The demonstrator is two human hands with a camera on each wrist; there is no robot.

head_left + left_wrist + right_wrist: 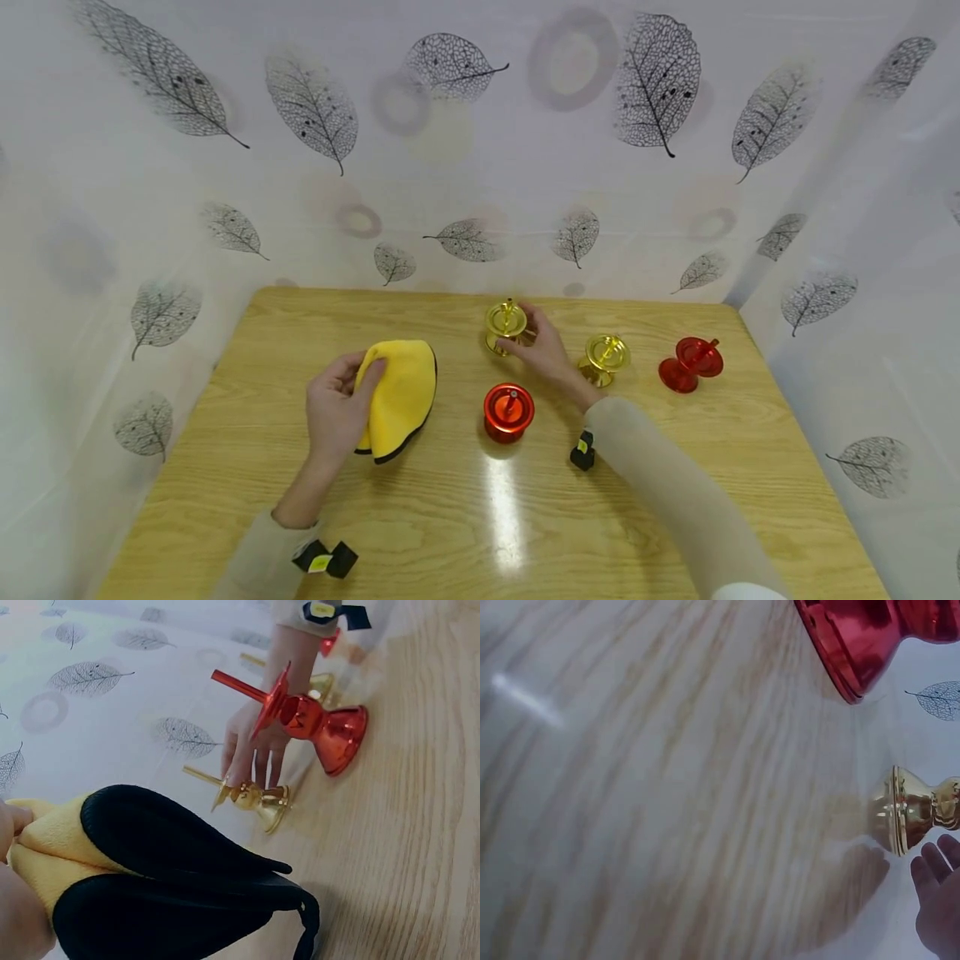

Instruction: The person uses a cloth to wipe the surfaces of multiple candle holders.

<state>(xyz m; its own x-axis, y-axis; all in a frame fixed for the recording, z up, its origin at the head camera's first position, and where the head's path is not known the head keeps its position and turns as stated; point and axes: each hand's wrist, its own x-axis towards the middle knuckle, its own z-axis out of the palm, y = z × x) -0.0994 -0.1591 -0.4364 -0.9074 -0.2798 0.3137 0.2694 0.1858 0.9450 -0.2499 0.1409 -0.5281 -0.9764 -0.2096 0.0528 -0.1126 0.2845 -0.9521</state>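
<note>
My left hand [337,410] pinches a folded yellow cloth [405,392] with black edging, thumb on top, above the table's left side. The left wrist view shows the cloth's folds [60,840] close up. At the table's far middle, my right hand [546,350] grips a gold candle holder [506,321], thumb across its stem below the round dish and fingers on the far right side. That holder stands upright, its flared base [900,814] low at the table surface. Nearer me, between the hands, stands a red candle holder [508,412].
A second gold candle holder [606,357] stands just right of my right wrist. Further right is another red candle holder [690,364]. All are on a wooden table [420,533], with a leaf-patterned white sheet [480,158] behind and at both sides.
</note>
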